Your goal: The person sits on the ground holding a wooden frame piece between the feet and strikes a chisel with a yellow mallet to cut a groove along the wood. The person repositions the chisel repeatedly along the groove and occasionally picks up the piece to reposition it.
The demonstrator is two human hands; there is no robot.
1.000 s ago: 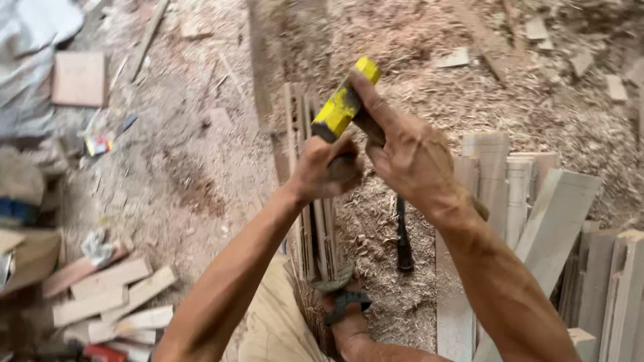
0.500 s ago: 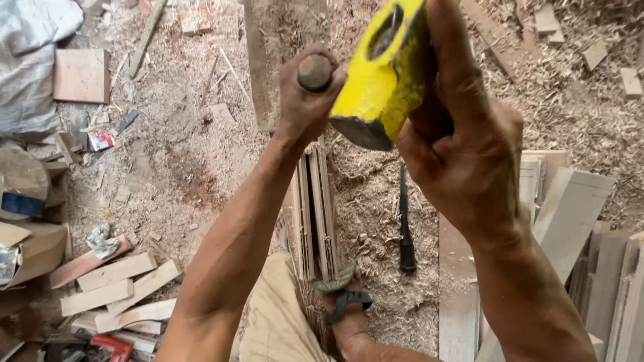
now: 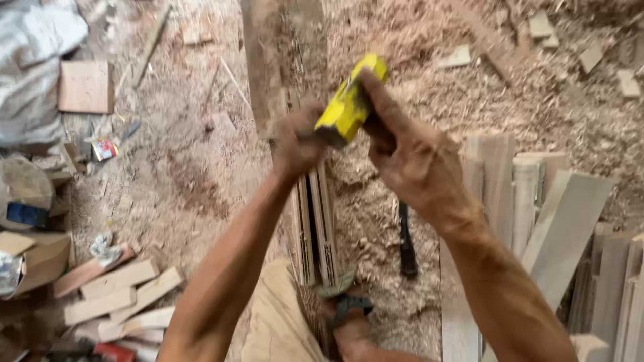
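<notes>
The floor (image 3: 201, 174) is covered in sawdust and wood shavings, and everything else sits on it. To the right of the stack of thin boards (image 3: 315, 228) at the centre lie several pale planks (image 3: 537, 208), side by side, running up and down the view. To the left of the stack, low in the view, is a loose heap of short offcuts (image 3: 114, 295), and further up on that side a flat square board (image 3: 84, 87) rests beside a grey sheet (image 3: 33, 67). A dark tool handle (image 3: 406, 241) lies on the shavings just right of the stack.

The stack stands on edge, its long axis running from the bottom of the view up toward the hands; its top end is hidden behind them.

Above the stack's upper end is a yellow block (image 3: 349, 104). Its long axis is tilted, the upper end pointing up and to the right, the lower end down and to the left.

The right hand (image 3: 409, 157) has its fingers wrapped tight around the block from the right, thumb laid along it. The left hand (image 3: 298, 141) is closed in a fist at the block's lower end, touching it; motion blur hides what is inside the fist.
</notes>
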